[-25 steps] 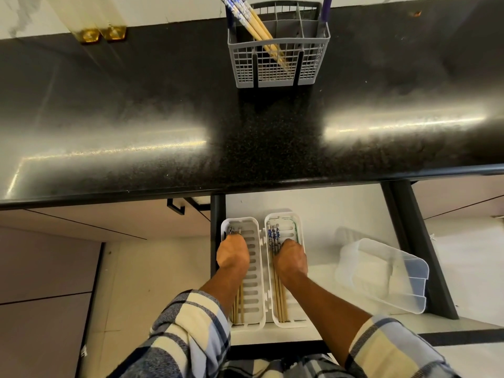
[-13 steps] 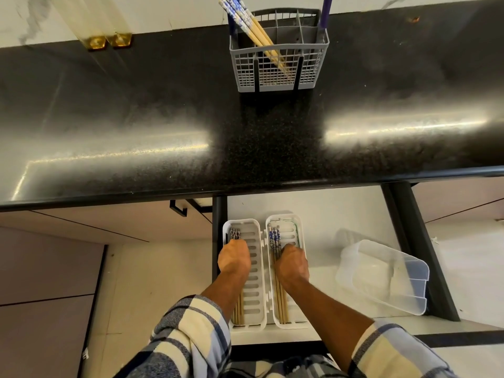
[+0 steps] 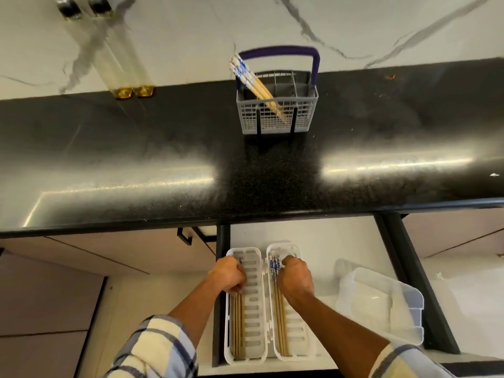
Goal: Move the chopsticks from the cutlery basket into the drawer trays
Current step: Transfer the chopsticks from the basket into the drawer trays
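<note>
The counter is black, speckled and shiny, with two bright streaks of light on it. Behind it, at 12 o'clock, the wall is white stone with grey veins.

A grey plastic cutlery basket with grid walls and a purple handle stands at the back of the counter. A few chopsticks lean in its left part. They are pale wood with blue and white tops, and they tip toward 11 o'clock. At 10 o'clock from the basket stand two tall clear bottles with yellow liquid at the bottom.

Below the counter edge, at 6 o'clock, a white drawer is pulled open. Two long white plastic trays with slots lie side by side in it. The left tray has wooden chopsticks along its left side. The right tray has more chopsticks on its left side, with their blue tops pointing to 12 o'clock.

The left hand is curled over the sticks in the left tray, and I cannot tell if it grips them. The right hand is curled at the top of the right tray, just beside the blue tops. Both sleeves are checked cloth.

At 3 o'clock from the trays lies an empty, clear, cloudy plastic bin.
</note>
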`<state>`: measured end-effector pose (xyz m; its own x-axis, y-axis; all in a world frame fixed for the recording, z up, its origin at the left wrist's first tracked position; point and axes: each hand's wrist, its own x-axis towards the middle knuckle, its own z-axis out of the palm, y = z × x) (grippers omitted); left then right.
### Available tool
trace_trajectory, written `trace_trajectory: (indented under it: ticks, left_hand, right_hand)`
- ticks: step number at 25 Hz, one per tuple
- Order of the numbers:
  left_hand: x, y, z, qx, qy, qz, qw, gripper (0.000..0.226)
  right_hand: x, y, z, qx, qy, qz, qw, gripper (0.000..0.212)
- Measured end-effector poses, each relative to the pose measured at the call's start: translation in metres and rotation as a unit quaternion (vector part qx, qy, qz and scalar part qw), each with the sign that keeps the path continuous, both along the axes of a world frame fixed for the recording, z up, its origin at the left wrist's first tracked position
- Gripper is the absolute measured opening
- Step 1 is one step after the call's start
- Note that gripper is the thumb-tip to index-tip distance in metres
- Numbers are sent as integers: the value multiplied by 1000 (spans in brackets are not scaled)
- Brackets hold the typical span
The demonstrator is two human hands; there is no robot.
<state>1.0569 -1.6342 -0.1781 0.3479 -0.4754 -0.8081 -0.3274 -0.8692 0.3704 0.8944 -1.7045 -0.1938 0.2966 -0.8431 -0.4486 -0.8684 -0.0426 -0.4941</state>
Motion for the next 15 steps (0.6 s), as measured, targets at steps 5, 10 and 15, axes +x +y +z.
trace_trajectory:
  ticks: [5, 10, 15]
  left_hand:
    - [49, -40, 73, -202, -196, 7, 960, 15]
    - [76, -95, 159, -374, -215, 78, 899, 11]
    - [93, -135, 218, -464, -193, 148, 852, 17]
  right_hand:
    - [17, -43, 69, -178, -134, 44, 974, 15]
    - [41, -105, 146, -292, -208, 44, 932, 16]
    - [68, -159, 218, -349, -254, 43, 901, 10]
